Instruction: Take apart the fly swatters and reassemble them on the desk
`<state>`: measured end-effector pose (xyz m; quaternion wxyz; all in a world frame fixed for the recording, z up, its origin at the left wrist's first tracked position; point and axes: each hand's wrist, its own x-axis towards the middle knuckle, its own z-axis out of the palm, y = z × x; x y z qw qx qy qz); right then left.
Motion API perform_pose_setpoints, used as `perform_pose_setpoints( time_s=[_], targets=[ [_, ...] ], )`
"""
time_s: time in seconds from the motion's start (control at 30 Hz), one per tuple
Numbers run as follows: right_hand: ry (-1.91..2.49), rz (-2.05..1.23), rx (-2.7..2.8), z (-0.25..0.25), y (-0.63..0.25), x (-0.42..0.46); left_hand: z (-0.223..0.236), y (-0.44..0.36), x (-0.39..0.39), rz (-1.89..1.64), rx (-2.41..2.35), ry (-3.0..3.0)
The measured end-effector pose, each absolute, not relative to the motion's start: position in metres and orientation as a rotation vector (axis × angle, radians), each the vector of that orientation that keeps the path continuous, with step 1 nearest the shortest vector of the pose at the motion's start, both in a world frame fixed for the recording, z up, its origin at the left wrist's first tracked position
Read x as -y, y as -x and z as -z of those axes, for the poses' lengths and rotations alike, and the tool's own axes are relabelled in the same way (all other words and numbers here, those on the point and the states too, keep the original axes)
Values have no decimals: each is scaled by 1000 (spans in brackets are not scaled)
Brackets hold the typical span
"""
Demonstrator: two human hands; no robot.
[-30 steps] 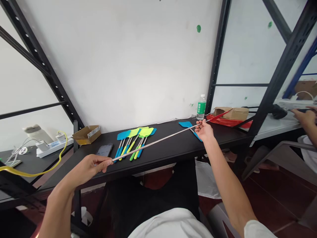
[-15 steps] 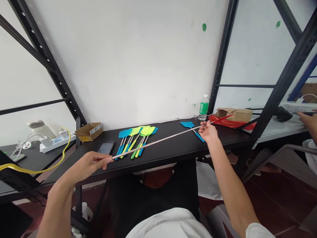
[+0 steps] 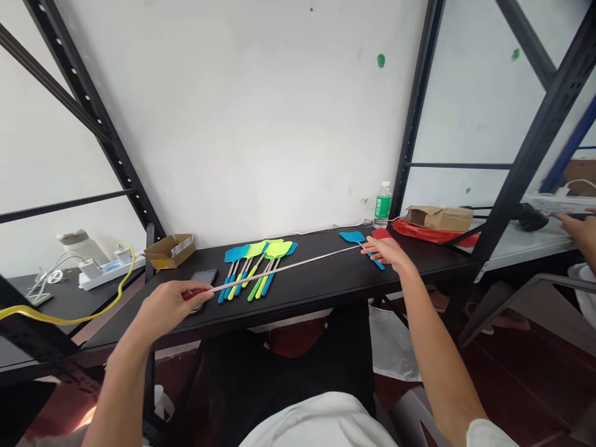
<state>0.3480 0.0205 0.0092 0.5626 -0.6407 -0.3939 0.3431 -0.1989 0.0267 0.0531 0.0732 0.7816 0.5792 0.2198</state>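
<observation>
A red fly swatter with a long, drawn-out metal rod (image 3: 288,266) stretches slantwise in front of me above the table. My left hand (image 3: 174,306) is closed around its red handle (image 3: 196,293). At the far end, my right hand (image 3: 385,251) has its fingertips on the rod just below the red swatter head (image 3: 382,233), which the hand partly hides. Beneath that hand a single blue fly swatter (image 3: 352,237) lies on the table. Several blue and yellow-green fly swatters (image 3: 255,250) lie side by side behind the rod.
On the black table (image 3: 316,278) are a phone (image 3: 205,277), a small cardboard box (image 3: 169,250) and a water bottle (image 3: 383,205). Another carton (image 3: 440,218) rests on red plastic at right. A power strip (image 3: 112,270) with a yellow cable stands left. Another person's hand (image 3: 577,226) shows at far right.
My right hand has shifted left and slightly down. The swatter head has turned, its broad face now showing instead of its edge. The red handle shows in my left hand.
</observation>
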Motion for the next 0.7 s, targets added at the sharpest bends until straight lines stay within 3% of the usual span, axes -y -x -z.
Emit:
perform_pose_setpoints(
  time_s=[0.37,0.7],
  targets=[
    [1565,-744,1008,3,-365,-29,-24,110,-21,-582,-1554,-2641],
    [1530,-777,1019,9,-369,-33,-15,129,-35,-341,-1560,-2604]
  ],
)
